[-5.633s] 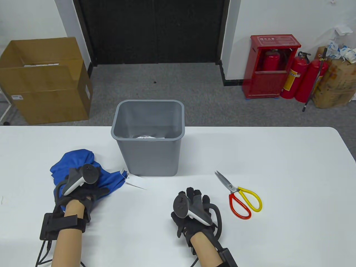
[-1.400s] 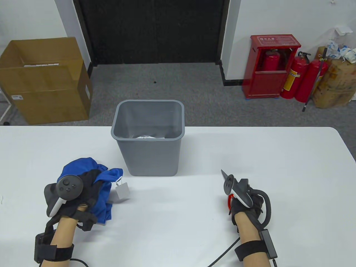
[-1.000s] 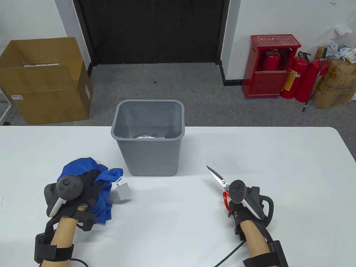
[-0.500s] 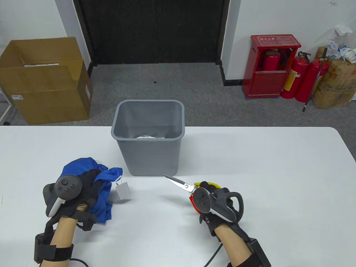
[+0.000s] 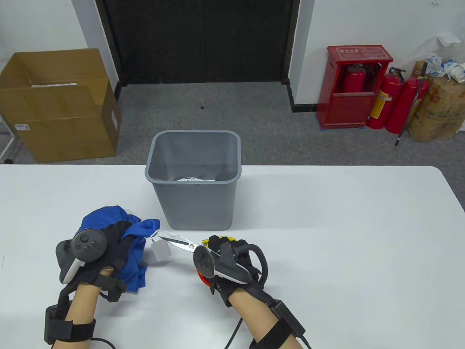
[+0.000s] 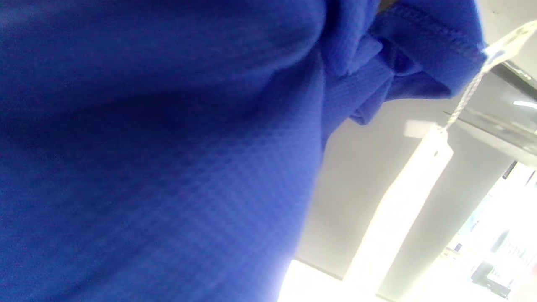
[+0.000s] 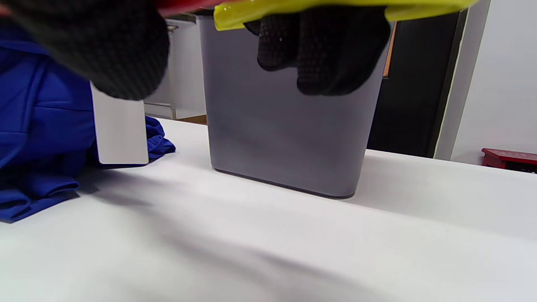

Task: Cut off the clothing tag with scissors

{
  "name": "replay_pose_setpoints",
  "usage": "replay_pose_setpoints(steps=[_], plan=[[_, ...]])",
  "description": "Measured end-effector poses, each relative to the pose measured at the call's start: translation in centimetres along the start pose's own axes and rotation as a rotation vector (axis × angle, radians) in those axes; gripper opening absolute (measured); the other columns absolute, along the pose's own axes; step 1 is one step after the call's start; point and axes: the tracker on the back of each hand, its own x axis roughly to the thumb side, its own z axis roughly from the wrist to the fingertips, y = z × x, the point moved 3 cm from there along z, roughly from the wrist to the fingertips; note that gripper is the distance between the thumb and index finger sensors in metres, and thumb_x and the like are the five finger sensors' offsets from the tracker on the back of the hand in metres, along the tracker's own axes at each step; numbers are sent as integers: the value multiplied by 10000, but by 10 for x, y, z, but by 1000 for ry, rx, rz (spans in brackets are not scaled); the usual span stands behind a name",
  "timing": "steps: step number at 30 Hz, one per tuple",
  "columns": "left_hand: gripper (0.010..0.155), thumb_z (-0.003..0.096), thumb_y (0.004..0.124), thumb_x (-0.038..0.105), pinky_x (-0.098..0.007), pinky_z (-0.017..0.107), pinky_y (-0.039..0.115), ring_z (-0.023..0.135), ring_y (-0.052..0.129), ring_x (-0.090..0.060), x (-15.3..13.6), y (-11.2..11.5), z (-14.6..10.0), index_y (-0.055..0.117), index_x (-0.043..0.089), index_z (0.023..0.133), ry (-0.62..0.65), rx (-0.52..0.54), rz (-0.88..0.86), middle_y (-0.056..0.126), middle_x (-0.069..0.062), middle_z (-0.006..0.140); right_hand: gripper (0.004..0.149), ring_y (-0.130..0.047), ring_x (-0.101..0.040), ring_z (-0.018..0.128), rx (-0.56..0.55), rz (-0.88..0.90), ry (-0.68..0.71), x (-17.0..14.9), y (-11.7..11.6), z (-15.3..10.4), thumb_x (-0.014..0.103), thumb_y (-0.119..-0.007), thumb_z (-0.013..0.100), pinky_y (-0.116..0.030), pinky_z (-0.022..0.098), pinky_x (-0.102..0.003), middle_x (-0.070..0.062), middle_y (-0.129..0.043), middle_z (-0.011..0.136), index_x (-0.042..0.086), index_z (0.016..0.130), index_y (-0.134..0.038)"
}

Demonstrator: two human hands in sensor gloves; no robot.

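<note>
the table view alone shows one pair of scissors [image 5: 180, 243], gripped in the right hand [image 5: 232, 263], blades reaching the string above the single white clothing tag [image 5: 161, 250]. the left wrist view alone shows that thin string [image 6: 463, 97] running from the one blue garment [image 5: 136, 247], which the left hand [image 5: 105, 251] grips bunched over the counter [image 5: 345, 236]. the right wrist view shows the blank rectangular tag hanging beside one grey bin [image 7: 289, 126]

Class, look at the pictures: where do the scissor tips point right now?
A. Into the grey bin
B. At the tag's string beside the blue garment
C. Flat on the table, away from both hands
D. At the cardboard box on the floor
B: in the table view the right hand holds the scissors with their tips at the string of the tag hanging from the blue garment.
</note>
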Motion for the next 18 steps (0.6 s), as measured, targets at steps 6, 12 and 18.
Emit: replay_pose_setpoints(steps=[6, 12, 18], plan=[[482, 593, 604, 533, -703, 760, 462, 915, 868, -261, 0, 0, 0, 693, 301, 1005, 1, -1, 1, 835, 5, 1005, 873, -938, -296, 451, 25, -24, -15, 9, 1, 7, 617, -822, 333, -638, 358, -517, -123, -809, 742, 41, 907, -503], [482, 593, 604, 533, -703, 760, 461, 916, 867, -262, 1, 1, 0, 692, 301, 1006, 2, -3, 6, 834, 1, 1005, 860, -939, -294, 446, 40, -62, -61, 19, 1, 17, 614, -812, 343, -642, 354, -514, -123, -811, 737, 39, 905, -506], [483, 593, 605, 535, -704, 759, 461, 914, 868, -263, 2, 1, 0, 694, 300, 1005, -3, 2, 14, 835, 2, 1003, 844, -942, -289, 433, 46, -41, -92, 25, -1, 20, 609, -800, 359, -647, 342, -510, -124, -812, 729, 32, 901, -507]])
